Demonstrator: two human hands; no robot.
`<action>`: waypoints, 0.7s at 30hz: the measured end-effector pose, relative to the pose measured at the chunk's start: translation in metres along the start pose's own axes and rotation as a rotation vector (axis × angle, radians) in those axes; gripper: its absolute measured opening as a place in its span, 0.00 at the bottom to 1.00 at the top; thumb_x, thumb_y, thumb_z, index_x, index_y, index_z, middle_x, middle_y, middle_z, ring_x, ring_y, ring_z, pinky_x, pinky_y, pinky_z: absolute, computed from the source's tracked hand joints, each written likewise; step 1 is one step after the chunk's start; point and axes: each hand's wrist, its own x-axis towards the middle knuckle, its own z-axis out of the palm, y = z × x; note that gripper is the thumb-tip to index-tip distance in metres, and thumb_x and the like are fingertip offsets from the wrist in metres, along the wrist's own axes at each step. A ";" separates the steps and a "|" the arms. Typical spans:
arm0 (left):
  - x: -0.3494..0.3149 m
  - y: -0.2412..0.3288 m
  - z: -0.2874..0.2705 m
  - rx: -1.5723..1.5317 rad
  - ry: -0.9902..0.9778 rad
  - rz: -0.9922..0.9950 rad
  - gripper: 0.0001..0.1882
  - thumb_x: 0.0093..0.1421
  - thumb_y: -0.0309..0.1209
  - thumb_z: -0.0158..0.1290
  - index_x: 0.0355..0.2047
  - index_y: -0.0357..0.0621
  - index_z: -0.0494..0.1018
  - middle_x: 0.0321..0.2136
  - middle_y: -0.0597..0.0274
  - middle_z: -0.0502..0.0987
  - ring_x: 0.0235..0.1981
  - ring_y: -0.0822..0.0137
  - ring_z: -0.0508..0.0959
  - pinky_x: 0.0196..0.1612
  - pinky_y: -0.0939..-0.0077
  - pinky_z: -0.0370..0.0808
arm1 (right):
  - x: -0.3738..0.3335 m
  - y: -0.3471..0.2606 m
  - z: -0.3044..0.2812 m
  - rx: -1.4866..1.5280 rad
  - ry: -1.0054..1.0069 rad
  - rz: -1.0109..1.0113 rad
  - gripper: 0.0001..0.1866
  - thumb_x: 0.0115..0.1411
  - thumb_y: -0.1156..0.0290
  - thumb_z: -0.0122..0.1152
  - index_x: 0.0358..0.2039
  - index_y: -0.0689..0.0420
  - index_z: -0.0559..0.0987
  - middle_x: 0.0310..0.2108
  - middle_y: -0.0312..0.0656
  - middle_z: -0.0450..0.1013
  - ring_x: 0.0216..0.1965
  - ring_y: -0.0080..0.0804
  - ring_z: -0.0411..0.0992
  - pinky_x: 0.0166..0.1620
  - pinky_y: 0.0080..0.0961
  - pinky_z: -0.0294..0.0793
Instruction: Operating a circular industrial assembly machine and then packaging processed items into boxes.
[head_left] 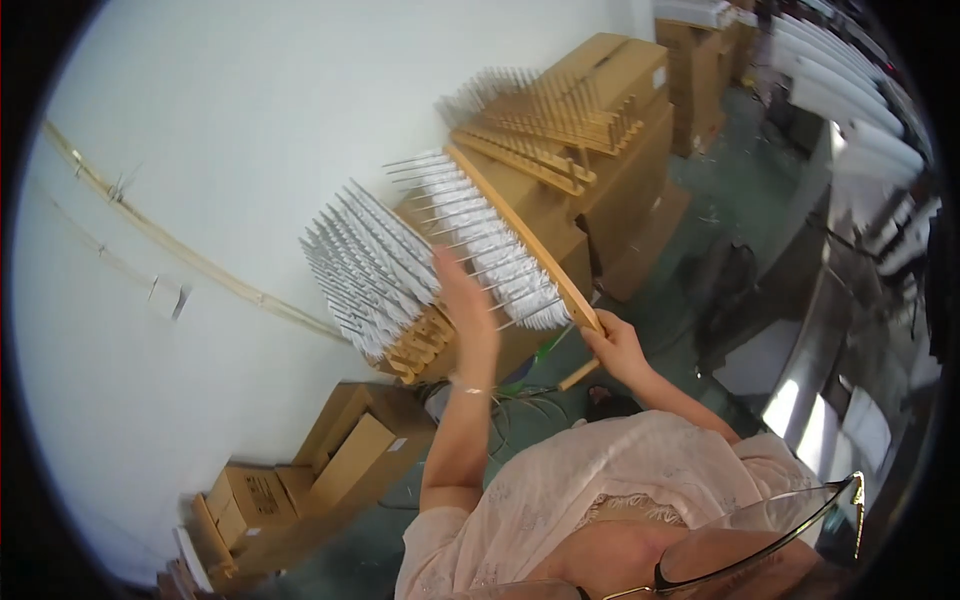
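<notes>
One pair of eyeglasses point(745, 545) is nearest. One large carton point(630, 168) supports several bare pinned bars point(525, 162); exact number indeterminate. One white-filled stack point(365, 265) stands left. One pinned wooden bar point(545, 260), carrying white fluffy material point(480, 225), slants before the torso; the right grip point(613, 345) grasps its lower end. The left grip point(460, 285), blurred, is between stack and bar; its closure cannot be determined.

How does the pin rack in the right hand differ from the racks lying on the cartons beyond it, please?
The held rack has white material along its pins, while the far racks show bare pins. The held rack is single, gripped near its lower end by the right hand; the far racks lie grouped on cartons. Both have wooden bars with rows of pins.
</notes>
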 end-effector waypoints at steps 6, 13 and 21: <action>-0.012 -0.002 0.001 -0.233 0.179 0.151 0.30 0.64 0.45 0.33 0.61 0.41 0.46 0.60 0.56 0.51 0.61 0.61 0.50 0.61 0.67 0.45 | -0.084 -0.050 -0.043 -0.049 0.100 0.127 0.13 0.54 0.71 0.56 0.40 0.62 0.73 0.19 0.34 0.67 0.19 0.16 0.64 0.22 0.17 0.64; 0.099 -0.032 0.014 -0.701 -0.182 -0.135 0.25 0.62 0.36 0.43 0.57 0.42 0.54 0.39 0.62 0.70 0.36 0.71 0.69 0.37 0.77 0.68 | -0.181 -0.122 -0.115 -0.139 0.145 0.183 0.14 0.53 0.70 0.57 0.40 0.61 0.74 0.20 0.31 0.67 0.20 0.15 0.63 0.23 0.14 0.62; -0.009 0.061 0.079 -0.803 -0.413 0.089 0.14 0.61 0.38 0.46 0.43 0.44 0.65 0.30 0.66 0.67 0.27 0.77 0.67 0.27 0.86 0.66 | -0.325 -0.169 -0.261 -0.156 0.119 0.158 0.15 0.53 0.68 0.58 0.39 0.61 0.75 0.21 0.32 0.69 0.21 0.16 0.65 0.23 0.14 0.64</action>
